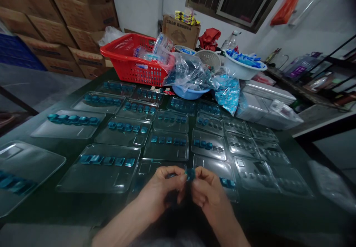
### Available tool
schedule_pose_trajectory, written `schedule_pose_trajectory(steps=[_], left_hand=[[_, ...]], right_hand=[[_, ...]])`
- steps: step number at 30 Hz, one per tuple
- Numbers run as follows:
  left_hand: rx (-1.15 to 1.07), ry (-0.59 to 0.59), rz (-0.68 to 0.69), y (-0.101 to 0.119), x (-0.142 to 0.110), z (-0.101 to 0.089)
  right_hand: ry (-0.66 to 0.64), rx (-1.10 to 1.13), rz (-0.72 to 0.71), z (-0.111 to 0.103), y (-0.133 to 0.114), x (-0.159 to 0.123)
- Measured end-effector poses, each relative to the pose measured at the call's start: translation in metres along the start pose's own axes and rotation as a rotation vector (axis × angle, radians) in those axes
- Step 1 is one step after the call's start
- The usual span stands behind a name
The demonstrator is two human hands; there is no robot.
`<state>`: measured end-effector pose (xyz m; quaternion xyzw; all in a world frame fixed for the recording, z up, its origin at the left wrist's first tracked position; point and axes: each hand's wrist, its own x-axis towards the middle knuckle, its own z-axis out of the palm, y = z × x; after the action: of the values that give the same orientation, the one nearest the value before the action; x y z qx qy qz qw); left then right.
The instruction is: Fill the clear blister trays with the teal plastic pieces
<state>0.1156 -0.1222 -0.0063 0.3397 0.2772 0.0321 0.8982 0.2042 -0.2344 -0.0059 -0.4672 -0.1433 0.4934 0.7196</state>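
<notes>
Between both hands, just over the near edge of the trays, is a small translucent teal piece (190, 174). My left hand (167, 187) pinches its left side with thumb and fingers. On the other side my right hand (210, 191) grips it too. Its exact kind is too blurred to tell. Under my hands lies a clear plastic tray (204, 163) with teal pieces (228, 182) in its right-hand slots. Another clear tray (97, 176) to the left has a row of teal pieces (108, 160). Several trays on the right have bare slots.
A red basket (133, 69) with packaged items stands at the back of the dark green table (83, 210). Beside it are a blue bowl (190, 92) under clear plastic, a turquoise bag (227, 91) and a white basin (241, 69). Cartons (61, 28) are stacked at left.
</notes>
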Motion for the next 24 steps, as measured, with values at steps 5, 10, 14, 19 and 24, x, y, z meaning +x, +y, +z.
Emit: schedule_pose_trajectory(steps=[5,10,14,19,24], left_hand=[[-0.274,-0.149,-0.159,0.001,0.001,0.000],[-0.409,-0.158,-0.176,-0.006,0.002,-0.003],[-0.352,-0.073,-0.131,-0.003,0.001,-0.003],[-0.066,0.005,-0.057,0.008,0.000,-0.002],[-0.037,-0.038,-0.096,0.006,0.001,-0.004]], right_hand=[[0.016,-0.050,-0.018,0.002,0.007,0.003],[0.006,0.037,-0.011,0.001,0.019,0.006],[0.005,0.018,-0.012,-0.003,0.021,0.004],[0.137,-0.432,-0.208,-0.003,0.005,-0.003],[0.116,-0.815,-0.458,0.001,-0.007,-0.007]])
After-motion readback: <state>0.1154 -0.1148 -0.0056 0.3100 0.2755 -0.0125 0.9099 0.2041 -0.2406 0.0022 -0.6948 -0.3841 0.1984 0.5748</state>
